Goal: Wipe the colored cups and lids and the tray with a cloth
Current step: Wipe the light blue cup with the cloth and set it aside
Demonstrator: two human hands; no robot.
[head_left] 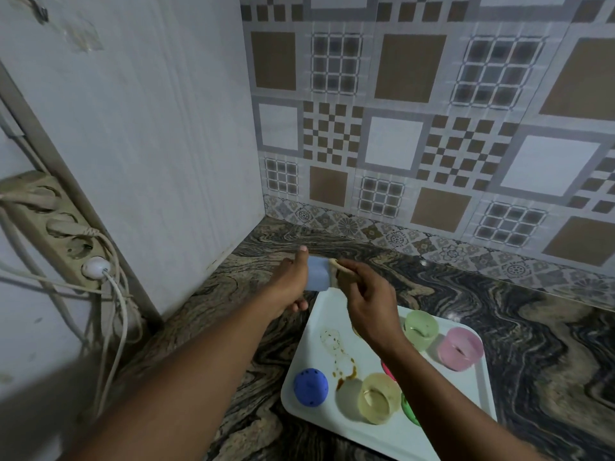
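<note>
Currently the left hand (289,284) grips the pale blue cup (317,274) on its side, raised near the far corner of the white tray (332,424) on the counter (499,294); the right hand (369,301) pinches a beige cloth (337,266) at the cup's mouth. Risk: wiping pressure may twist the smooth cup out of the grip and drop it onto the green cup (420,327). The tray's brown stain (346,374) could foul a trailing cloth.

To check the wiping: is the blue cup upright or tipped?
Tipped: the left hand holds the blue cup on its side, against the cloth in the right hand.
</note>
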